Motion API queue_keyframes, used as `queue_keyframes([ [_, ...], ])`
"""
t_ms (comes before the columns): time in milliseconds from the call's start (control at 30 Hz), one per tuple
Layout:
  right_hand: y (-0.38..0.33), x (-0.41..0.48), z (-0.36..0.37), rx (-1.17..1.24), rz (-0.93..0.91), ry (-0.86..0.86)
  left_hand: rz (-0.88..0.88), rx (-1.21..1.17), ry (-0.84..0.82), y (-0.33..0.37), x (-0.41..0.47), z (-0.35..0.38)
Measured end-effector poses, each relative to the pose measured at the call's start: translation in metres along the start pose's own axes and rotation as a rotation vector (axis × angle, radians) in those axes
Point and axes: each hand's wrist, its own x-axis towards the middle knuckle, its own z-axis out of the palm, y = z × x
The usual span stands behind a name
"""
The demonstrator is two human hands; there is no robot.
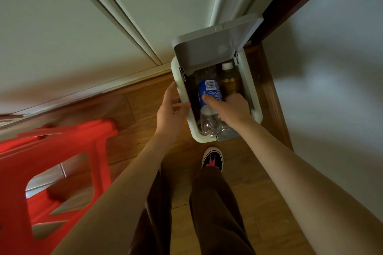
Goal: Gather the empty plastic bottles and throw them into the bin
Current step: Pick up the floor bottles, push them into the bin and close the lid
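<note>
A narrow white bin [256,107] stands on the wooden floor with its lid [209,47] flipped up against the wall. My right hand [232,107] reaches into the bin's mouth and grips a clear plastic bottle with a blue label [209,89], which lies lengthwise in the opening. A second bottle with a white cap and yellowish contents [229,78] stands deeper inside, to the right. My left hand [171,109] holds the bin's left rim, with the thumb over the edge.
A red plastic stool [51,172] stands at the left, close to my left arm. White panelled doors rise behind the bin and a white wall runs along the right. My shoe [212,158] rests just before the bin.
</note>
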Motion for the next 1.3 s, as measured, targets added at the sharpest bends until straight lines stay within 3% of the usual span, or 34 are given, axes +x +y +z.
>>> queue_keyframes([
  [300,-0.004,0.011,0.021,0.175,0.086,0.094,0.007,0.000,0.021,-0.003,0.001,0.002],
  [567,-0.006,0.017,0.027,0.095,0.063,0.165,-0.005,-0.010,0.030,-0.005,0.002,0.002],
  [833,-0.008,-0.007,0.018,-0.022,-0.061,0.056,-0.026,-0.041,0.027,-0.004,0.001,0.001],
  [1000,0.003,-0.037,0.007,0.009,-0.215,-0.031,-0.045,-0.081,0.015,-0.002,-0.001,0.001],
  [1133,0.017,-0.055,0.001,-0.110,-0.346,-0.065,-0.051,-0.079,0.012,-0.001,-0.002,0.002],
  [1300,0.020,-0.042,0.003,-0.073,-0.329,-0.087,-0.055,-0.061,0.013,0.000,-0.002,0.001],
])
